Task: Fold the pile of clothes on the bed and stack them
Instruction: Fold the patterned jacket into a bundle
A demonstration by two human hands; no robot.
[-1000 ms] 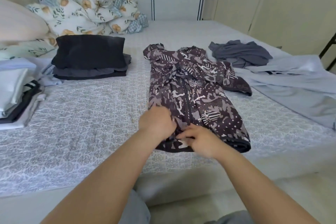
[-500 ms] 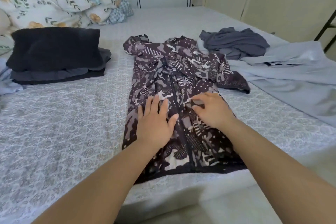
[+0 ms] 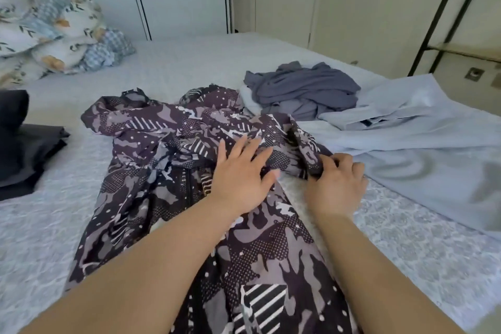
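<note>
A person's left hand point(image 3: 241, 176) presses flat, fingers spread, on a camouflage-print jacket point(image 3: 168, 171) laid out on the bed point(image 3: 40, 230); the right hand point(image 3: 336, 184) pinches its right sleeve point(image 3: 306, 149). Far right lie a crumpled grey garment point(image 3: 303, 87) and a pale blue shirt point(image 3: 423, 138); folded dark clothes point(image 3: 19, 144) sit left.

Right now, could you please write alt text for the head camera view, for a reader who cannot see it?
A person's left hand presses flat on a patterned dark jacket spread on a bed, while the right hand grips its sleeve. A crumpled grey garment and a light blue shirt lie at right; dark folded clothes sit at left.
</note>
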